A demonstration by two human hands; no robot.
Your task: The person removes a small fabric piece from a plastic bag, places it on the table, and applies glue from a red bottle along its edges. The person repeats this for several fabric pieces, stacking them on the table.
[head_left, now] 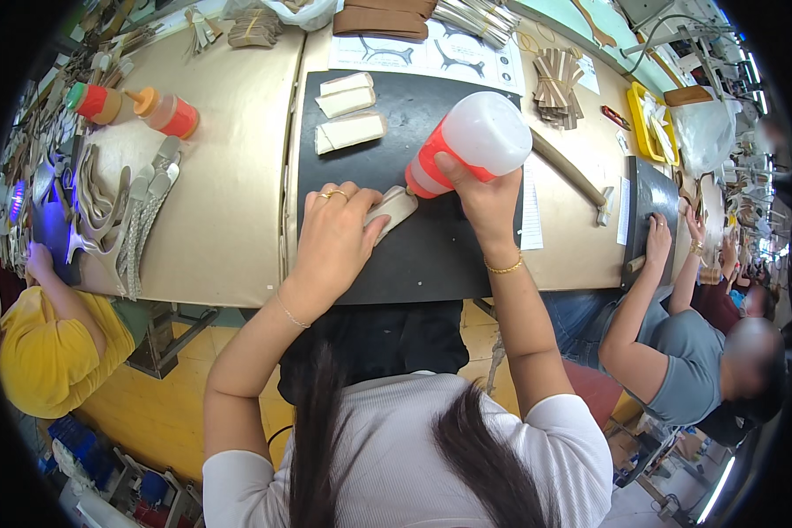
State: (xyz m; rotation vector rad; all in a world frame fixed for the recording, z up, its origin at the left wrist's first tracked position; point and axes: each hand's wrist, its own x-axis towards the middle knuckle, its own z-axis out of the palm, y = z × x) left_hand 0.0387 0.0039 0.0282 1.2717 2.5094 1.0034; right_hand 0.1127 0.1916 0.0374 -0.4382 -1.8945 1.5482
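Head view: cream piece (398, 209) on black mat (414, 264), pinched by left hand (339, 233) at eight o'clock. Right hand (486, 198) wrapped round tilted squeeze bottle (484, 132) at two o'clock, nozzle (409, 190) at piece's end. Step: apparently gluing; next likely calls for even squeeze.

1 head-worn fisheye view looks down from close above the worktable (576, 255).
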